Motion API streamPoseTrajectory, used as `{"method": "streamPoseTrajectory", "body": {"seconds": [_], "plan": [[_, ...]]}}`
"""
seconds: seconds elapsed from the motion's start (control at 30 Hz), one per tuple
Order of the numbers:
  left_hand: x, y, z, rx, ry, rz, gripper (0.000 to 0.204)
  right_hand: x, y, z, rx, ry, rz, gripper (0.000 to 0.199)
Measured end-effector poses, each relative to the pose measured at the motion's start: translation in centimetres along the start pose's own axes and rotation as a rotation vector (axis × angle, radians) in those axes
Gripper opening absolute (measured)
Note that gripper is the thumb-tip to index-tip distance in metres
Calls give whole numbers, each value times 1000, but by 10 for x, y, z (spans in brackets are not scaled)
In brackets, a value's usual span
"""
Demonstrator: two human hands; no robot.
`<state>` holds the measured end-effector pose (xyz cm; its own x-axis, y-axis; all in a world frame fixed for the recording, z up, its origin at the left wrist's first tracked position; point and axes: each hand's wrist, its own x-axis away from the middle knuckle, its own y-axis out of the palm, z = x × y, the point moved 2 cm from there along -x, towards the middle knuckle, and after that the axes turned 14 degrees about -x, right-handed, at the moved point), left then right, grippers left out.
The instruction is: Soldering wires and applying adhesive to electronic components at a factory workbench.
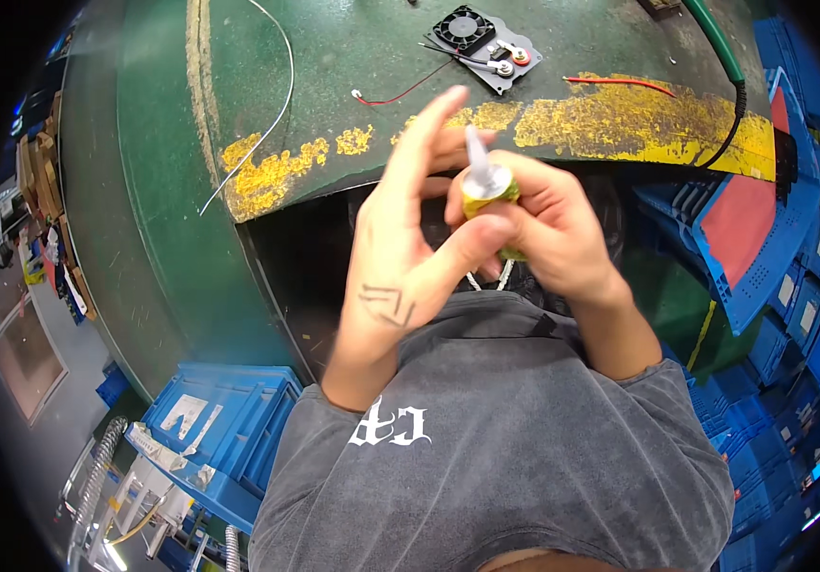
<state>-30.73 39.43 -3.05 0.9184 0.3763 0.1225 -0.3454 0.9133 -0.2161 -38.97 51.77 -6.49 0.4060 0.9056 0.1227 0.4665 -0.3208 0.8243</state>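
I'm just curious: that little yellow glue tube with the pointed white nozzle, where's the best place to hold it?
Probably by the yellow body of the glue tube, from the side, as the right hand does; the thin white nozzle points up and is best left free.

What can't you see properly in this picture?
- Head view: the small yellow tube is mostly wrapped by the right hand and left hand.
- The left fingertips are motion-blurred.
- The small fan and its parts on the green table are too small.

Glue tube (488, 191) btwn both hands, fan (464, 28) on table (334, 86) behind, crates (224, 419) lower left.
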Motion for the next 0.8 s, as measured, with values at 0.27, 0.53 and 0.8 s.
{"method": "streamPoseTrajectory", "body": {"seconds": [0.27, 0.53, 0.8], "plan": [[-5, 28, -10, 413, -155, -53, 35, 5, 6, 25, 70, -148, 138, 24], [-7, 42, -10, 155, -11, 118, 32, 6, 1, 30, 548, -525, 251, 17], [-10, 54, -23, 96, -85, 220, 16, 0, -6, 35, 535, -607, 241, 10]]}}
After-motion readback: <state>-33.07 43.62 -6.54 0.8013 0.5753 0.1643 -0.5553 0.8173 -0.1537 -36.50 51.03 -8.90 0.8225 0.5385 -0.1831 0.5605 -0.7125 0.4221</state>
